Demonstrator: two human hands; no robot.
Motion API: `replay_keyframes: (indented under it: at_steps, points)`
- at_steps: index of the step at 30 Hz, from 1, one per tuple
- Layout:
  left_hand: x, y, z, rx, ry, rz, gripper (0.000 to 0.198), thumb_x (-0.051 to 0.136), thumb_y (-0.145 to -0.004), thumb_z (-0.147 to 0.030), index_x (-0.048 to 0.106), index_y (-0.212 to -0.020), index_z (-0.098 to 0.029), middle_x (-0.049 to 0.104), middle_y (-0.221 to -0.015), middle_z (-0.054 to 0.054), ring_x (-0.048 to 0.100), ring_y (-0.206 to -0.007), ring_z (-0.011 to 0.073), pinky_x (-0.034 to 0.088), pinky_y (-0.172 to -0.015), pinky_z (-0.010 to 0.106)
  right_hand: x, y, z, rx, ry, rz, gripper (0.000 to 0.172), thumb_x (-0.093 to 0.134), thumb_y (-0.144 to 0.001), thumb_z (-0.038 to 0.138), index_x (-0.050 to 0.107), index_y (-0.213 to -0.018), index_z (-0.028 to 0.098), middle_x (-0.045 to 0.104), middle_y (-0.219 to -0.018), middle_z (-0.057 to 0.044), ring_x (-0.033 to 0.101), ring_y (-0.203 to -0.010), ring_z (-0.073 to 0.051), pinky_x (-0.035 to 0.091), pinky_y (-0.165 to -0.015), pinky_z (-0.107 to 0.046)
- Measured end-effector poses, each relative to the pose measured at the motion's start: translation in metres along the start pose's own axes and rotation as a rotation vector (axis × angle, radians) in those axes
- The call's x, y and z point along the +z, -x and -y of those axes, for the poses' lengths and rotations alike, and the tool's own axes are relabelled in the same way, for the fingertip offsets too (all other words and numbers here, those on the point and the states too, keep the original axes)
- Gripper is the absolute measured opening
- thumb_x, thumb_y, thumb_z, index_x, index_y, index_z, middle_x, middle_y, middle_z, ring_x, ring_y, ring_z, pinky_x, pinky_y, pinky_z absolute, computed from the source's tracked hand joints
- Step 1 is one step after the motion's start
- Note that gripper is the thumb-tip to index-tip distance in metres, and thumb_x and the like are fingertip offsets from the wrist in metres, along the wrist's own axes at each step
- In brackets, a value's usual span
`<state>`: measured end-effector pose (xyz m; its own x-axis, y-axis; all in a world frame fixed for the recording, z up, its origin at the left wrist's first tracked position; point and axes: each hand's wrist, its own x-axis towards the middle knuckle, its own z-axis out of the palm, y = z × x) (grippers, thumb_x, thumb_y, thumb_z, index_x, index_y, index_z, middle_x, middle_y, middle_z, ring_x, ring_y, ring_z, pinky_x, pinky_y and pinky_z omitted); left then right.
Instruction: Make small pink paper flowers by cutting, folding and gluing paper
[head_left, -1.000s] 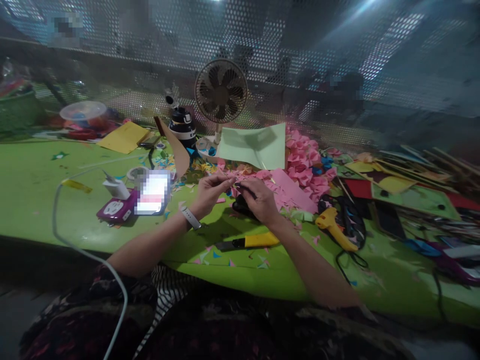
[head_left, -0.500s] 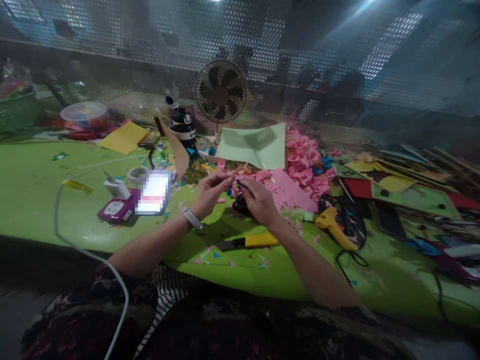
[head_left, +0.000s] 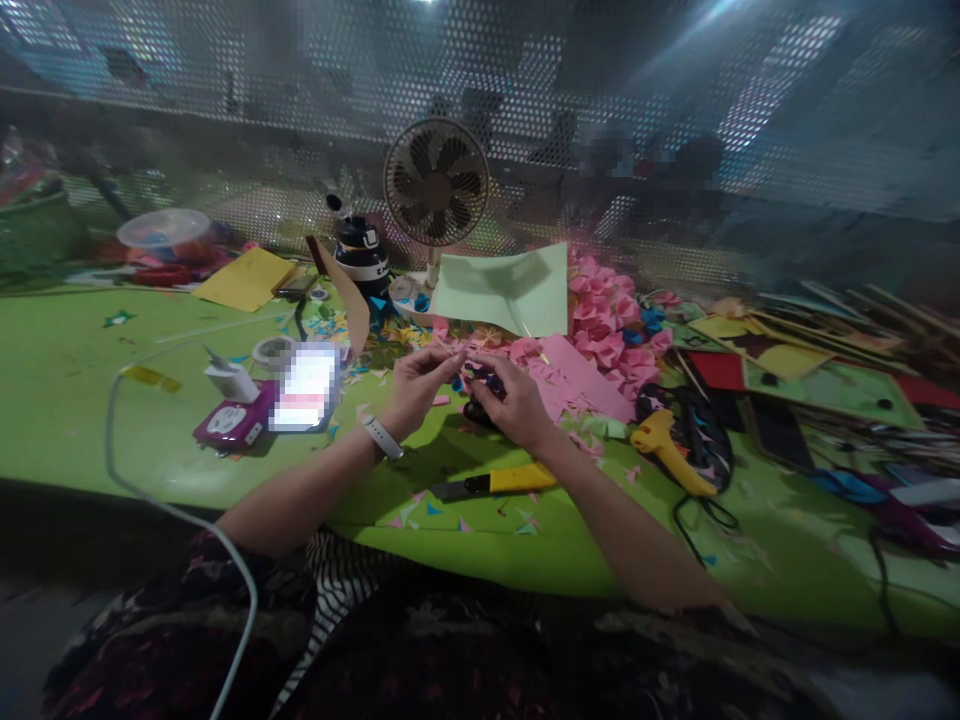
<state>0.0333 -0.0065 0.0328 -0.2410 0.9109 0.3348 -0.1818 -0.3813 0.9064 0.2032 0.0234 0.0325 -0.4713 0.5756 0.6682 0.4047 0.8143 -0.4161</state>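
My left hand [head_left: 414, 392], with a pale watch band [head_left: 382, 437] on its wrist, is closed in a pinch. Facing it, my right hand [head_left: 516, 402] also has its thumb and fingers closed together. The fingertips of both hands meet over the table; what they pinch is too small and dark to make out. Below the right fingers lies a black object [head_left: 475, 412], partly hidden. A utility knife with a yellow handle [head_left: 519, 479] lies in front of my hands. Behind them, a pink sheet [head_left: 585, 380] rests among pink paper scraps.
On the left are a lit phone [head_left: 305, 388], a purple power strip [head_left: 234, 420] with a charger and cable, and a tape roll [head_left: 273, 351]. A fan [head_left: 436, 183], bottle [head_left: 361, 255] and green sheet [head_left: 502, 290] stand behind. A yellow glue gun [head_left: 673, 452] lies right.
The right thumb has come down and away from its fingertips a little, and the fingers have shifted slightly left. The left hand stays almost in place. The whole view has moved slightly.
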Motion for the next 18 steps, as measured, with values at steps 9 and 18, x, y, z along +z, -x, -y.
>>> replay_keyframes:
  at_steps: [9, 18]
  points:
    - [0.0007, -0.0008, -0.0021, 0.036, 0.026, 0.053, 0.028, 0.084, -0.069, -0.042, 0.074, -0.072, -0.017, 0.064, -0.066, 0.001, 0.055, -0.06, 0.0093, 0.046, -0.056, 0.022, -0.0047, -0.0029, 0.0003, 0.021, -0.025, 0.026, 0.028, 0.046, -0.1, 0.033, 0.065, -0.119, 0.025, 0.072, -0.113, -0.008, 0.066, -0.106, -0.022, 0.053, -0.094, -0.038]
    - [0.0008, -0.0022, 0.0031, -0.083, 0.085, 0.027, 0.028, 0.086, -0.065, -0.042, 0.076, -0.075, -0.018, 0.067, -0.07, 0.001, 0.056, -0.061, 0.0092, 0.045, -0.055, 0.021, -0.0063, -0.0036, 0.004, 0.08, -0.084, 0.089, 0.026, 0.054, -0.096, 0.036, 0.065, -0.114, 0.021, 0.073, -0.108, -0.008, 0.069, -0.094, -0.021, 0.054, -0.083, -0.033]
